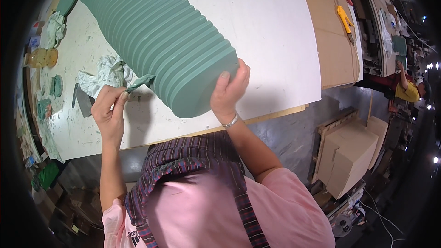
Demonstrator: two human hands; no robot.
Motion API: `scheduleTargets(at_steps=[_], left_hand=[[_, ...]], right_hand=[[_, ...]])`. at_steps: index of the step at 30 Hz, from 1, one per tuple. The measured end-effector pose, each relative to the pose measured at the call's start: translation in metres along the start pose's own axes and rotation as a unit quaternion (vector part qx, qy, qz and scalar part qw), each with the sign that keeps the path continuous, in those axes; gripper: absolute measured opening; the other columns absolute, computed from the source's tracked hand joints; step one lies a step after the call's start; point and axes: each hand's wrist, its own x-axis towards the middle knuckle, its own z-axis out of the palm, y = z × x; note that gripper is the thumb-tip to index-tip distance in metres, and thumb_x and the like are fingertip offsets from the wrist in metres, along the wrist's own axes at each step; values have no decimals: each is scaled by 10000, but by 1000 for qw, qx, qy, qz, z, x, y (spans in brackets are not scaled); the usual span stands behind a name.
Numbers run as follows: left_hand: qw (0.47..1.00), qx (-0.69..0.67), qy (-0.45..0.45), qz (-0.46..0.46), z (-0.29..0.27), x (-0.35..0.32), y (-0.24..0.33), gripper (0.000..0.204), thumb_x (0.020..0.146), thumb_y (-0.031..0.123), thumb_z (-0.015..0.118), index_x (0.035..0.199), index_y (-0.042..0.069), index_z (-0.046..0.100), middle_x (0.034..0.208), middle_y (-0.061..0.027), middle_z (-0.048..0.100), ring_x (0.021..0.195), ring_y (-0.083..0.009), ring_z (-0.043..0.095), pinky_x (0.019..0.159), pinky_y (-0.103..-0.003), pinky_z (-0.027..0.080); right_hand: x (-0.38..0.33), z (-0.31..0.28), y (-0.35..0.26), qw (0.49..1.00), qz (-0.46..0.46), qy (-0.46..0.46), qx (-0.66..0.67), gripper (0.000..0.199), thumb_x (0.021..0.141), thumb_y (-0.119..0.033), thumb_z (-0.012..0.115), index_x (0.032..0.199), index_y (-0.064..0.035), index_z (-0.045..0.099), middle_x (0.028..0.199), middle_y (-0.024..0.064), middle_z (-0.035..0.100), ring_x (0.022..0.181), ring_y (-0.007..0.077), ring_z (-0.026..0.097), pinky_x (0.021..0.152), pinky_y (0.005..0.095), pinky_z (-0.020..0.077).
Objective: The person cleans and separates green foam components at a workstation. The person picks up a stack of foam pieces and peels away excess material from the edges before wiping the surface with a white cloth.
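A long row of green foam-like slabs (156, 32) with rounded ends lies slantwise on the white-topped table, packed face against face. My right hand (229, 89) grips the near end at its right edge, thumb on the flat front face and fingers around the rim. Between the thumb and fingers of my left hand (110, 103) is a narrow green-stained piece, perhaps a twisted rag (139, 83). Its dark tip touches the left side of the row close to the near end. A crumpled pale cloth (103, 74) lies just beyond my left hand.
Left on the table are a grey flat plate (84, 101), green blocks (56, 86), a bottle of yellowish liquid (42, 58) and another rag (55, 30). A yellow air gun (344, 20) rests at the right. Cardboard boxes (347, 154) stand below; a person in yellow (408, 91) is farther right.
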Motion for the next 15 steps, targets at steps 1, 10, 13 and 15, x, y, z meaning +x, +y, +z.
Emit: scheduleTargets(at_steps=[1,10,13,15], left_hand=[[1000,-5,0,1,0,0,1,49,841,1,687,862,-40,671,704,-60,550,627,-137,482,575,-258,364],[964,-192,2,-186,-2,-19,-19,141,992,94,537,968,-19,618,735,-3,565,664,-74,487,607,-224,402],[965,-183,-13,-185,-4,-23,-21,160,1008,124,514,941,1,590,723,8,538,662,-65,465,610,-217,394],[965,-175,-28,-193,-7,-23,-21,131,1009,108,502,936,21,566,748,17,501,675,-64,440,629,-215,371]], right_hand=[[0,0,0,1000,0,1,0,475,928,-341,481,1231,26,477,1051,180,537,952,354,492,858,463,378],[0,-4,0,1000,15,-21,17,457,909,-279,522,1240,31,469,1076,182,539,982,356,494,876,463,385],[4,-16,-4,989,112,-68,74,424,889,-213,580,1225,29,491,1087,178,543,1002,331,515,895,440,412],[19,-31,-2,946,235,-151,166,486,817,-147,720,1225,31,524,1125,153,588,1041,258,575,913,368,463]])
